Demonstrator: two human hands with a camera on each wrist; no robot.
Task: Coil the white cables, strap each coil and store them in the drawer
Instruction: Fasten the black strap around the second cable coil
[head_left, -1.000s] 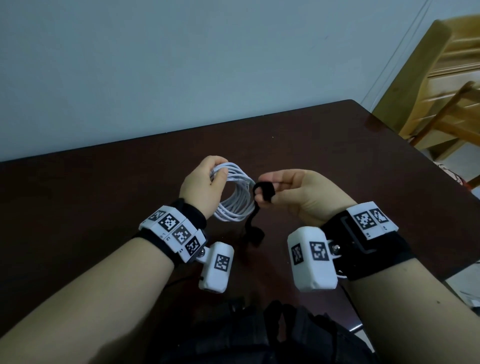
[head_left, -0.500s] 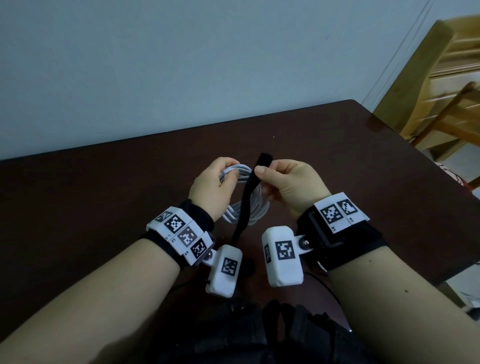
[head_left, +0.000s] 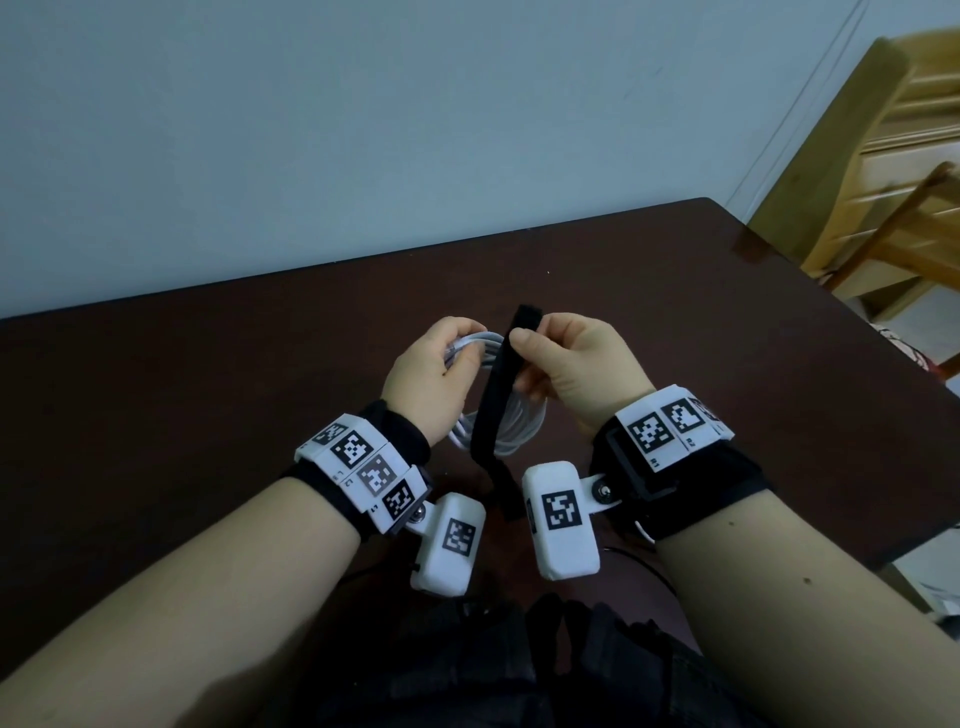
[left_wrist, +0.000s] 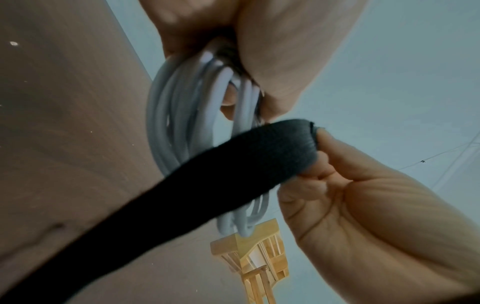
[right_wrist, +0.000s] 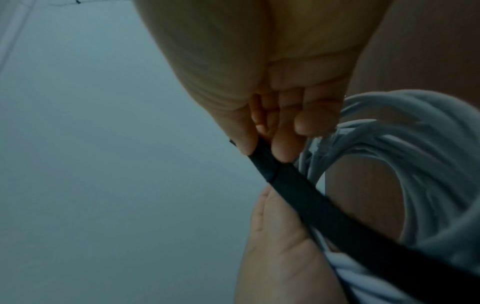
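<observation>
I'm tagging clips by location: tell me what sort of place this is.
Probably a room in a home, not a workshop: a dark brown wooden table set against a plain pale wall, with light wooden furniture, seemingly a chair, at the right.

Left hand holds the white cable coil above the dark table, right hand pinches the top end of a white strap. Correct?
Nearly. The strap is black, not white. The head view shows the right hand pinching the top end of a long black fabric strap, and the left wrist view confirms its colour. The rest stands: the left hand holds the coiled white cable above the dark brown wooden table.
</observation>
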